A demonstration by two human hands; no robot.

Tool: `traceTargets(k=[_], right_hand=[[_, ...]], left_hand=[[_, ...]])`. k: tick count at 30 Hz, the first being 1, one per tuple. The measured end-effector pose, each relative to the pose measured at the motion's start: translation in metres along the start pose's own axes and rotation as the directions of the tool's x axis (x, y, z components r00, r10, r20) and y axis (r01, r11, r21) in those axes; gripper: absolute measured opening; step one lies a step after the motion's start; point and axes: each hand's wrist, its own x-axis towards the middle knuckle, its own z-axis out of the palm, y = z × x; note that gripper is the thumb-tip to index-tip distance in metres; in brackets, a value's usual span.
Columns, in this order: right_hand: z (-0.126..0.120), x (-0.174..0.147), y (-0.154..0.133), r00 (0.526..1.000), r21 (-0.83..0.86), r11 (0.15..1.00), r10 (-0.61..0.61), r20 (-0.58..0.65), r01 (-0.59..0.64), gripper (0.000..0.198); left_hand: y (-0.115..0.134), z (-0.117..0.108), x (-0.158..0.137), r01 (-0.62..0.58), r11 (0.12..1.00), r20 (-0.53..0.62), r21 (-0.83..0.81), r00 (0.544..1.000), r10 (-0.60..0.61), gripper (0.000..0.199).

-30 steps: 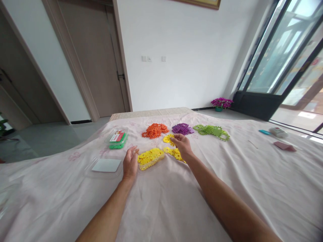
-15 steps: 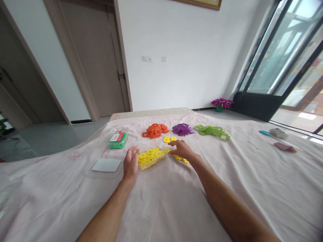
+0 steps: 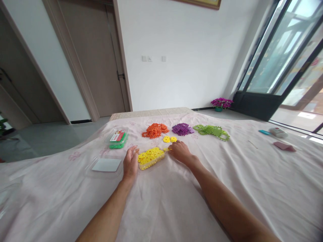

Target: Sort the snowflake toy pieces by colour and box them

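My left hand (image 3: pixel 130 163) grips the left end of a clear plastic box (image 3: pixel 152 164), fingers curled over its rim. Yellow flower-shaped plastic discs (image 3: pixel 150 155) fill the box in a heap. My right hand (image 3: pixel 179 151) is closed at the box's right side, knuckles up. Bits of yellow disc (image 3: pixel 166 149) show at its fingertips, while the rest of what it holds is hidden under the fingers. Just beyond that hand, two yellow discs (image 3: pixel 169 139) lie flat on the cloth.
Behind the box are orange (image 3: pixel 155 130), purple (image 3: pixel 182 129) and light green disc piles (image 3: pixel 212 131). To the left are a lidded box of green discs (image 3: pixel 118 138) and a clear lid with a white card (image 3: pixel 106 165). A pink item (image 3: pixel 284 146) lies far right on the rumpled cloth.
My right hand has lowered and its fingers have closed. The yellow discs that lay under its palm no longer show. My left hand and the box have stayed in place.
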Motion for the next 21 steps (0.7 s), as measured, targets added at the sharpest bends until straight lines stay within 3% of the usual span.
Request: traceTargets(k=[7,13,16,21], right_hand=[[0.008,0.003,0.005,0.987,0.031,0.99,0.136,-0.083,-0.134,0.035],[0.007,0.004,0.007,0.906,0.331,0.9,0.365,-0.214,-0.284,0.041],[0.002,0.007,-0.001,0.907,0.559,0.805,0.368,-0.207,-0.199,0.043],[-0.001,0.008,-0.025,0.968,0.802,0.597,0.207,-0.145,-0.008,0.042]], left_hand=[[0.005,0.0,-0.001,0.028,0.999,0.013,-0.027,1.0,-0.028,0.036],[0.009,0.0,-0.002,0.025,0.999,0.008,-0.026,1.0,-0.025,0.036],[0.011,-0.001,-0.003,0.012,1.0,0.0,-0.015,1.0,-0.012,0.034],[0.009,-0.001,-0.002,0.016,1.0,-0.001,0.017,1.0,-0.016,0.035]])
